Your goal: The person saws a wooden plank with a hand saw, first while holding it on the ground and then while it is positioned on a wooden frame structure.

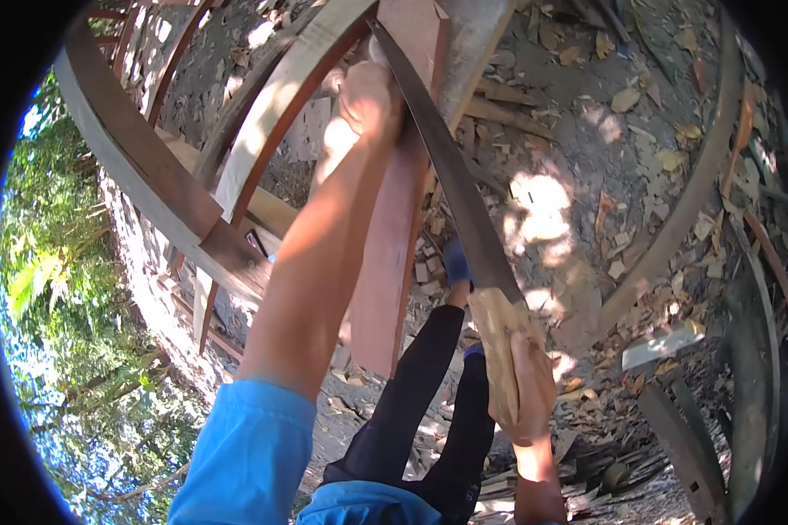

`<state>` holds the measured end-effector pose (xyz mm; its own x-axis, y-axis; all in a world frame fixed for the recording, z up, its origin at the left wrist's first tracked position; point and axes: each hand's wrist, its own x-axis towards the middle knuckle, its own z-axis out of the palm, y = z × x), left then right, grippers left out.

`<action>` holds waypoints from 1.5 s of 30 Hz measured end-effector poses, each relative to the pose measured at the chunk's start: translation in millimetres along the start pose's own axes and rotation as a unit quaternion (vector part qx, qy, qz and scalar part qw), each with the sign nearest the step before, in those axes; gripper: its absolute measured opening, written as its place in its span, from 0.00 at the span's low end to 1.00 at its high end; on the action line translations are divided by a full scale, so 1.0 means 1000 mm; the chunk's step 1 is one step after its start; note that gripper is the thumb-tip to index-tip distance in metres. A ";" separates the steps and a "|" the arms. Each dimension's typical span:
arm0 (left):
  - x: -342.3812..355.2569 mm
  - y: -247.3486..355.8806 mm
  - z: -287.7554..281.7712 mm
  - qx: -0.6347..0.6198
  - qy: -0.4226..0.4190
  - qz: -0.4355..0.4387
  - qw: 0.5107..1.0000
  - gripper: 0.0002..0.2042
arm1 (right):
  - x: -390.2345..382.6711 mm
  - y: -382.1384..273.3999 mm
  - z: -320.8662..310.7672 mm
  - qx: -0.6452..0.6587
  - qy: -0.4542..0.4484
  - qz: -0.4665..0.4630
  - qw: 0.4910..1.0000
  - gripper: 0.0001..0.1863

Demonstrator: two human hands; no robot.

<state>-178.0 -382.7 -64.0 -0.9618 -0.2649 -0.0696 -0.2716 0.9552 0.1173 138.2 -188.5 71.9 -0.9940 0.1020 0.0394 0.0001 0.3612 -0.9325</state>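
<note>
A handsaw (460,188) with a long dark blade slants from the lower middle up to the far centre. My right hand (534,394) is closed round its rough wooden handle (496,350). The blade's narrow tip end lies over a reddish wooden board (381,280), which runs lengthwise in front of me. My left hand (368,98) is closed at the board's far part, just left of the blade. Its fingers seem wrapped over the board's edge, though they are partly hidden and a little blurred.
Curved timber pieces (140,149) stand at the left, some crossing pale planks (284,96). A greyish beam (480,52) lies beneath the board's far end. Wood chips, offcuts and dry leaves (626,98) litter the ground. More long timbers (687,437) lie at the right.
</note>
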 end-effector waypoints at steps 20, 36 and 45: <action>0.013 -0.033 0.017 -0.192 -0.003 0.078 0.978 0.11 | 0.153 0.034 0.082 -0.004 0.070 -0.084 0.994 0.32; 0.008 -0.016 0.010 -0.079 0.014 0.057 0.995 0.11 | -0.032 0.018 -0.009 -0.016 -0.024 0.013 1.000 0.37; -0.004 0.000 -0.013 -0.091 0.013 -0.046 0.995 0.16 | 0.000 0.033 0.027 0.033 -0.011 0.032 0.999 0.38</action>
<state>-174.9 -383.5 -50.9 -0.9323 -0.3563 -0.0630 -0.3588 0.8877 0.2886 135.5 -201.3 31.7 -0.9944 0.1019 -0.0294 0.0581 0.2918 -0.9547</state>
